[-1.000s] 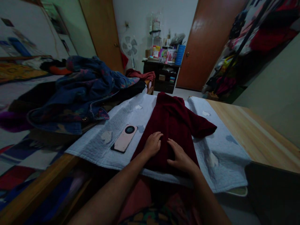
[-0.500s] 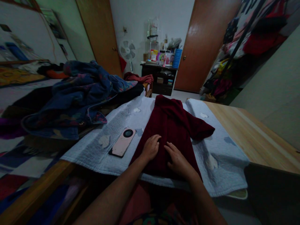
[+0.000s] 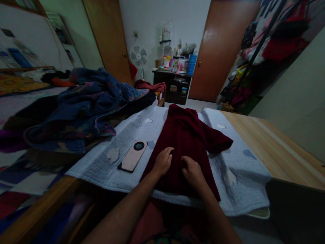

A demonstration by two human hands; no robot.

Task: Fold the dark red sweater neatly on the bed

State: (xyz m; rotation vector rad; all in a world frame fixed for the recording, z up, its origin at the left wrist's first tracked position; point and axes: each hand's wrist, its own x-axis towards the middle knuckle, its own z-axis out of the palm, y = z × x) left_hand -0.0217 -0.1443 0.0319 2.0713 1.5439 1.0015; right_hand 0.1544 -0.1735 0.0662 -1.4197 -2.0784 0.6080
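A maroon long-sleeved top (image 3: 189, 135) lies lengthwise before me, one sleeve angled out to the right. My left hand (image 3: 164, 161) rests on its left part, fingers extended and slightly bent over the fabric. On the other side of a ridge in the cloth, my right hand (image 3: 191, 171) has its fingers curled in against the top, seeming to pinch it; the fingertips are hidden. Under the top spreads a light blue quilted cloth (image 3: 127, 127). A pink phone (image 3: 132, 157) with a round black camera ring lies left of the top.
A heap of clothes with a denim jacket (image 3: 83, 105) lies on the left. To the right, a wooden board (image 3: 256, 142) extends beyond the quilted cloth. Farther back are a white fan (image 3: 138, 56), a dark cabinet (image 3: 175, 89) and hanging clothes (image 3: 284, 47).
My right hand's fingers have gone from stretched flat on the top to curled in. The left hand has stayed nearly in place.
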